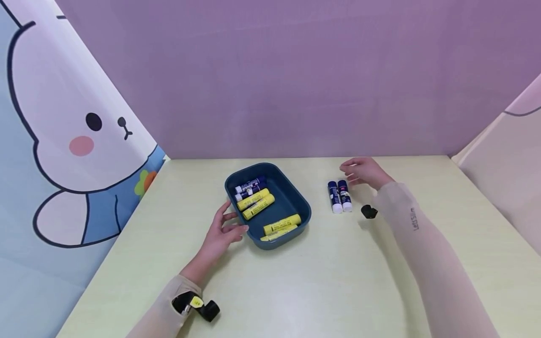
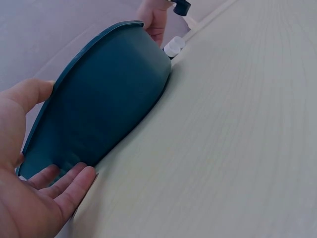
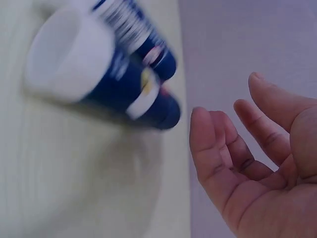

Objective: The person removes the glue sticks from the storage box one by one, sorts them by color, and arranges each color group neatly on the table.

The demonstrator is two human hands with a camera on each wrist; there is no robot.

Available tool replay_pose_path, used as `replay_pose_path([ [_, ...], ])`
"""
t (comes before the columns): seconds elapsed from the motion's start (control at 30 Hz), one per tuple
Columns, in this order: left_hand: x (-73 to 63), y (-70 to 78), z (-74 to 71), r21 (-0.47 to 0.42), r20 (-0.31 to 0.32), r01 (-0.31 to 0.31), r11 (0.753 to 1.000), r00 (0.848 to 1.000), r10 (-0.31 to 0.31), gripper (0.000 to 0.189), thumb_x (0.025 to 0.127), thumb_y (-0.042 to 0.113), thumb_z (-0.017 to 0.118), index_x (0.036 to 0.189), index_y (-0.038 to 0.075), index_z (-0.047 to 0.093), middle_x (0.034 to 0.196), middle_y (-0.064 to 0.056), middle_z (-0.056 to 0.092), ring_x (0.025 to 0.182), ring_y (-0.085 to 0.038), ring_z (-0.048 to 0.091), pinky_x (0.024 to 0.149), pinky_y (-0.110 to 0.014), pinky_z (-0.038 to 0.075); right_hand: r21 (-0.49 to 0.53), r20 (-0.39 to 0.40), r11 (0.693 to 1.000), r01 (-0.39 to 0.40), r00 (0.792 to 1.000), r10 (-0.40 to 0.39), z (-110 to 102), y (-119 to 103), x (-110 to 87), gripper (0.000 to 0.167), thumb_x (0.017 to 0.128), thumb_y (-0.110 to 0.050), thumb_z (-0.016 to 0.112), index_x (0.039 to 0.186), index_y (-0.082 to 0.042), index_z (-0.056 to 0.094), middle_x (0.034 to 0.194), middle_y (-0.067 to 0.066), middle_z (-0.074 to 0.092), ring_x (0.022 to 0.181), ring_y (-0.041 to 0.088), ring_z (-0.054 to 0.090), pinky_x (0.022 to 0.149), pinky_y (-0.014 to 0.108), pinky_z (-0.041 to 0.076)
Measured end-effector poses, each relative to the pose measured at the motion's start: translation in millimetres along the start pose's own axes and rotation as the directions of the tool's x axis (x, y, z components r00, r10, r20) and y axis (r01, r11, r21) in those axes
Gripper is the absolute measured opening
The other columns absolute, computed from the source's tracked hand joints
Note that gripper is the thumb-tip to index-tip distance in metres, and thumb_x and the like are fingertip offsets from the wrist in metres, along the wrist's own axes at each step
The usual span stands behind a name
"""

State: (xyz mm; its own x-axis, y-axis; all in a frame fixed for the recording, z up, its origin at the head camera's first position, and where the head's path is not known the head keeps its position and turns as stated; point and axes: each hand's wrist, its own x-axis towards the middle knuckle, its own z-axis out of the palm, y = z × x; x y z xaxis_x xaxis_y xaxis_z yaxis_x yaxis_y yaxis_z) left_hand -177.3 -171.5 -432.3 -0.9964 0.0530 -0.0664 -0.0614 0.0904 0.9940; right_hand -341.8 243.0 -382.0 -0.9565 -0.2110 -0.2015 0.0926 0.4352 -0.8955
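A dark blue-green plastic bin [image 1: 291, 192] sits on the table, tilted in its heading. My left hand [image 1: 224, 230] rests against its left outer wall. In the left wrist view the thumb touches the rim and the loosely extended fingers [image 2: 74, 191] lie along the lower side. Inside the bin are two blue glue sticks [image 1: 250, 184] beside two yellow glue sticks [image 1: 258, 206], with two more yellow ones [image 1: 282, 224] at the near end. To the right, two blue glue sticks with white ends [image 1: 340, 196] lie side by side. Just beyond them hovers my right hand [image 1: 363, 171], fingers slightly bent around nothing.
The pale wood-look table [image 1: 321, 286] meets a purple backdrop [image 1: 296, 84] at its far edge. A cloth with a cartoon animal [image 1: 76, 122] hangs on the left, and a pale cloth [image 1: 507, 169] on the right. Black wrist cameras stick out from both sleeves.
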Motion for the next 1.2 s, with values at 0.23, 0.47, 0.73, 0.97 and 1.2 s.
replay_pose_path([
  [0.23, 0.4, -0.3, 0.4, 0.004, 0.0, 0.005, 1.0, 1.0, -0.005, 0.087, 0.093, 0.008, 0.068, 0.16, 0.021, 0.013, 0.144, -0.018, 0.041, 0.117, -0.03, 0.056, 0.083, -0.033, 0.054, 0.078, 0.016, 0.997, -0.004, 1.0, 0.003, 15, -22, 2.2, 0.05, 0.102, -0.024, 0.057, 0.141, 0.004, 0.044, 0.133, 0.025, 0.05, 0.115, 0.037, 0.056, 0.099, 0.044, 0.048],
  [0.47, 1.3, -0.4, 0.3, -0.003, -0.001, 0.008, 1.0, 1.0, -0.008, 0.088, 0.093, 0.007, 0.068, 0.16, 0.021, 0.013, 0.143, -0.018, 0.041, 0.116, -0.028, 0.057, 0.083, -0.031, 0.054, 0.169, 0.044, 0.985, 0.033, 0.998, -0.041, 33, -41, 10.1, 0.045, 0.101, -0.014, 0.059, 0.138, 0.008, 0.047, 0.108, 0.014, 0.061, 0.084, 0.016, 0.067, 0.085, 0.036, 0.056],
  [0.73, 0.9, -0.8, 0.7, 0.0, 0.0, 0.006, 1.0, 1.0, -0.006, 0.088, 0.093, 0.006, 0.068, 0.16, 0.02, 0.013, 0.143, -0.018, 0.041, 0.117, -0.03, 0.057, 0.082, -0.031, 0.054, 0.271, 0.1, 0.962, 0.025, 0.994, -0.054, 59, -57, 13.6, 0.045, 0.103, -0.01, 0.054, 0.142, 0.008, 0.044, 0.133, 0.035, 0.05, 0.101, 0.029, 0.068, 0.085, 0.036, 0.057],
  [0.97, 0.3, -0.7, -0.4, 0.007, 0.001, 0.011, 1.0, 1.0, -0.011, 0.088, 0.093, 0.007, 0.068, 0.16, 0.02, 0.012, 0.144, -0.018, 0.041, 0.118, -0.031, 0.056, 0.085, -0.033, 0.054, 0.327, 0.174, 0.945, 0.019, 0.981, -0.081, 84, -72, 14.1, 0.043, 0.103, -0.009, 0.053, 0.142, 0.008, 0.044, 0.137, 0.037, 0.047, 0.098, 0.026, 0.069, 0.09, 0.041, 0.054],
  [1.2, -0.2, -0.8, -0.5, 0.001, -0.003, 0.016, 1.0, 1.0, -0.016, 0.088, 0.093, 0.008, 0.068, 0.16, 0.021, 0.013, 0.144, -0.018, 0.041, 0.119, -0.031, 0.055, 0.084, -0.031, 0.054, 0.292, 0.252, 0.956, 0.032, 0.962, -0.11, 112, -88, 17.5, 0.043, 0.105, -0.009, 0.05, 0.143, 0.01, 0.043, 0.133, 0.035, 0.053, 0.115, 0.041, 0.061, 0.096, 0.046, 0.05],
])
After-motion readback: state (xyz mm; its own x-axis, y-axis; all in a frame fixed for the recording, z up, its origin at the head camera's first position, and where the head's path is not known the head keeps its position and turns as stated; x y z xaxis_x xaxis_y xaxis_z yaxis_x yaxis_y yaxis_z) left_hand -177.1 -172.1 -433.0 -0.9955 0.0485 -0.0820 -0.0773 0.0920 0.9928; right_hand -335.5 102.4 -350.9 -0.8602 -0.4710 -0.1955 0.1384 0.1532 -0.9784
